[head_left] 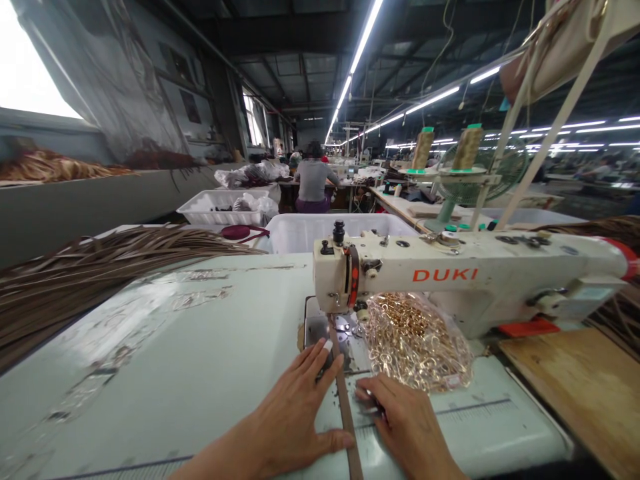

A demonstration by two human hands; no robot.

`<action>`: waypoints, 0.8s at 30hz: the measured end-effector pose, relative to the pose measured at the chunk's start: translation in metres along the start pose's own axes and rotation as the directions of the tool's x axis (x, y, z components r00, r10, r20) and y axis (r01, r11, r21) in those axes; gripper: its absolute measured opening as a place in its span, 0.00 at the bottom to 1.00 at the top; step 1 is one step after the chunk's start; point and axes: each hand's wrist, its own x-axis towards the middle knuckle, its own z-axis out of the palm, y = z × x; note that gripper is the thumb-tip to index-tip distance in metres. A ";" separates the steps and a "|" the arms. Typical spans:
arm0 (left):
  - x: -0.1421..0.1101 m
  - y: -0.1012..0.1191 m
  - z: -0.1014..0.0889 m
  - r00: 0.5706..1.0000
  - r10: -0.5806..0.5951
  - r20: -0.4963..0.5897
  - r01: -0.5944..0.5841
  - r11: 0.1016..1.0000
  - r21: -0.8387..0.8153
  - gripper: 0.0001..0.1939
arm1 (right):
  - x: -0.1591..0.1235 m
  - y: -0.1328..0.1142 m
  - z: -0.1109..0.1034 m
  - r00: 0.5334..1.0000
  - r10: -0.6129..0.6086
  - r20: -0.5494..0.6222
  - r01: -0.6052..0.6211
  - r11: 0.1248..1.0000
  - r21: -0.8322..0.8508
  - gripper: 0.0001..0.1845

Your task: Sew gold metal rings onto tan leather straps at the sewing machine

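A narrow brown strap (344, 400) runs from the front edge of the table up under the needle area of the sewing machine (390, 267). On its left side my left hand (297, 400) lies with fingers stretched out and apart, thumb on the strap and fingertips beside the metal needle plate (315, 320). One of those fingers has a white wrap near its tip. Just right of the strap, my right hand (400, 413) is closed around a small shiny metal tool (369, 400), blurred and partly hidden by the fingers.
A clear plastic bag of gold-coloured metal clasps (417, 340) sits under the machine arm. Long brown strips (100, 260) are heaped at the left. Behind stand a white bin (295, 230) and thread cones (467, 148). A person (313, 183) sits farther back.
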 end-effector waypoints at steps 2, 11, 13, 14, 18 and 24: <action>0.000 0.000 0.001 1.000 -0.001 -0.005 0.001 1.000 0.009 0.49 | 0.000 0.000 0.000 1.000 -0.004 -0.007 0.004 1.000 0.003 0.25; 0.000 0.002 -0.002 1.000 -0.017 0.016 0.017 1.000 0.000 0.48 | -0.001 0.001 0.003 1.000 -0.006 -0.025 0.007 1.000 0.017 0.23; -0.001 0.002 -0.001 1.000 -0.022 0.019 0.022 1.000 -0.002 0.48 | 0.000 0.000 0.003 1.000 -0.003 -0.019 0.003 1.000 0.020 0.22; -0.002 0.002 -0.001 1.000 -0.025 0.018 0.025 1.000 -0.003 0.48 | 0.000 0.000 0.002 1.000 -0.001 -0.016 0.002 1.000 0.020 0.22; -0.002 0.002 0.002 0.999 -0.032 0.018 0.032 0.999 -0.006 0.47 | 0.000 0.000 0.001 1.000 0.000 -0.013 0.000 1.000 0.022 0.23; -0.004 0.002 0.004 0.999 -0.034 0.013 0.034 0.999 -0.003 0.46 | -0.001 0.001 0.002 1.000 -0.004 -0.027 0.004 0.999 0.032 0.22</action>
